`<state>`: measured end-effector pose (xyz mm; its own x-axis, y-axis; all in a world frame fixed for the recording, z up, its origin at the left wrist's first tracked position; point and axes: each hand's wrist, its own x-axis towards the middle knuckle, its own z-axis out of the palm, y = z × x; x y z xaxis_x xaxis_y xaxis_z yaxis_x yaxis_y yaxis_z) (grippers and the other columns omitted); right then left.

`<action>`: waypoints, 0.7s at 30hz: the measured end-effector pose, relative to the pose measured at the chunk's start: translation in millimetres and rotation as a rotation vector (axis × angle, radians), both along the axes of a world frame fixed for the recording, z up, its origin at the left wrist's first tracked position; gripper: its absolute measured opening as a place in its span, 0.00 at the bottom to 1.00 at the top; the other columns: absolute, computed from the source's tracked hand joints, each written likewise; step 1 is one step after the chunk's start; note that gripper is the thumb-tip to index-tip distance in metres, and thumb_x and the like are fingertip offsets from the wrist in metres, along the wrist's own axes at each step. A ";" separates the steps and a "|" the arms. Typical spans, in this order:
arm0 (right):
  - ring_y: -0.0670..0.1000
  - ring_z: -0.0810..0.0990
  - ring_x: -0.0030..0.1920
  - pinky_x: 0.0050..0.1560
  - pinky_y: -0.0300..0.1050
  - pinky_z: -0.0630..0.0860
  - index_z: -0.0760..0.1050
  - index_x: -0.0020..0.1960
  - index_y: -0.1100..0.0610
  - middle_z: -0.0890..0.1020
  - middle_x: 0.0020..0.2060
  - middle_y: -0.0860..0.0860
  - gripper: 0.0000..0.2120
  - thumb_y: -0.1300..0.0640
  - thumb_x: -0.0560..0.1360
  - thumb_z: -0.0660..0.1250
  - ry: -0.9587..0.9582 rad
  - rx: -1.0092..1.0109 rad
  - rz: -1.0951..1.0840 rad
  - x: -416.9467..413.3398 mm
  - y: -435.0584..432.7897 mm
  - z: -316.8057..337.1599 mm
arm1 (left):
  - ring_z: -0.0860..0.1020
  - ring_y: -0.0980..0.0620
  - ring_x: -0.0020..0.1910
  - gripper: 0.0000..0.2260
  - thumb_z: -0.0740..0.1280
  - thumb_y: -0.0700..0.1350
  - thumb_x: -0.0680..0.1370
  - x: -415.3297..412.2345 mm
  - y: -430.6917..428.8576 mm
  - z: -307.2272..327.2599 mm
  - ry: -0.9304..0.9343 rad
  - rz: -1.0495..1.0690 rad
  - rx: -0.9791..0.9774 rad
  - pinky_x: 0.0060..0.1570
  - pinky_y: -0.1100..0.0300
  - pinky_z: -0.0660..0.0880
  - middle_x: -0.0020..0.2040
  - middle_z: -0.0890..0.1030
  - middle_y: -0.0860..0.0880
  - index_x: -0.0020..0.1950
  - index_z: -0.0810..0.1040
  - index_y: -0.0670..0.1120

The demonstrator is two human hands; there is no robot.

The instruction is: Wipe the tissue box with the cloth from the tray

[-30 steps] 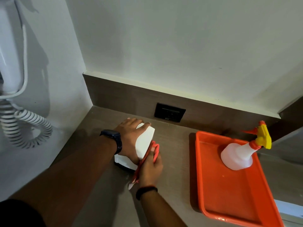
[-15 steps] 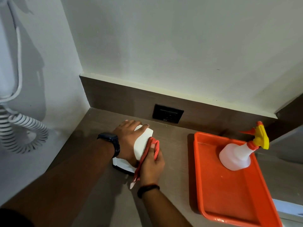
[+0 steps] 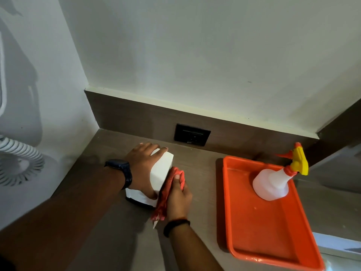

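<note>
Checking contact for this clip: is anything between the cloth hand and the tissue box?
Only the cloth itself. The right hand presses it against the box side; the left hand grips the box top, clear of that side.

Smooth white tissue box (image 3: 160,171), matt, dark base. Red woven cloth (image 3: 167,194), coarse ribbed texture. Glossy orange plastic tray (image 3: 271,249). Translucent white plastic spray bottle (image 3: 270,182), shiny yellow-and-orange nozzle. Matt grey-brown wood-grain surface (image 3: 203,194). Matt painted wall (image 3: 195,55). Matt black plastic socket plate (image 3: 192,134).
</note>
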<state>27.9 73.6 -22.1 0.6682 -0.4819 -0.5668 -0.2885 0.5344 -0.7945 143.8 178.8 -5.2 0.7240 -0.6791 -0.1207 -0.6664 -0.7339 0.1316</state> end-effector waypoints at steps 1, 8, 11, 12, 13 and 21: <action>0.47 0.82 0.45 0.29 0.35 0.80 0.78 0.57 0.50 0.83 0.48 0.50 0.10 0.49 0.80 0.61 -0.023 0.070 -0.014 -1.4 -6.3 6.4 | 0.58 0.43 0.72 0.62 0.69 0.74 0.47 -0.4 -0.1 1.1 0.015 0.000 -0.004 0.72 0.45 0.53 0.73 0.61 0.45 0.74 0.48 0.53; 0.45 0.82 0.44 0.48 0.41 0.79 0.81 0.53 0.55 0.85 0.43 0.50 0.07 0.57 0.80 0.64 -0.244 -0.180 -0.201 -18.5 -98.4 47.1 | 0.48 0.45 0.75 0.65 0.72 0.74 0.47 -8.5 -6.5 19.0 0.114 0.055 0.077 0.73 0.45 0.49 0.77 0.53 0.48 0.75 0.45 0.54; 0.44 0.79 0.39 0.43 0.35 0.75 0.82 0.47 0.57 0.83 0.42 0.52 0.10 0.55 0.80 0.63 -0.194 -0.598 -0.198 -37.5 -158.5 48.0 | 0.49 0.43 0.76 0.66 0.65 0.80 0.47 -22.1 -26.1 31.5 0.051 0.018 -0.009 0.73 0.45 0.49 0.77 0.54 0.46 0.76 0.48 0.50; 0.46 0.79 0.39 0.42 0.39 0.74 0.81 0.46 0.57 0.84 0.41 0.52 0.11 0.54 0.81 0.62 -0.148 -0.733 -0.165 -44.3 -175.3 45.3 | 0.53 0.42 0.75 0.63 0.63 0.80 0.49 -28.8 -38.6 33.2 0.017 0.000 -0.105 0.72 0.46 0.52 0.76 0.58 0.44 0.76 0.52 0.48; 0.50 0.80 0.40 0.42 0.43 0.73 0.80 0.45 0.55 0.84 0.39 0.52 0.11 0.54 0.81 0.62 -0.101 -0.855 -0.113 -51.3 -189.7 40.5 | 0.58 0.42 0.73 0.60 0.64 0.80 0.52 -36.8 -54.7 33.0 0.007 -0.011 -0.208 0.71 0.47 0.57 0.74 0.62 0.43 0.75 0.57 0.47; 0.58 0.71 0.68 0.66 0.61 0.66 0.74 0.65 0.49 0.78 0.66 0.52 0.18 0.46 0.78 0.58 0.408 -1.405 0.643 -86.0 -231.1 -27.2 | 0.61 0.45 0.68 0.53 0.64 0.77 0.54 -102.8 -183.3 -23.0 0.157 -0.236 -0.155 0.68 0.47 0.63 0.70 0.62 0.47 0.72 0.57 0.51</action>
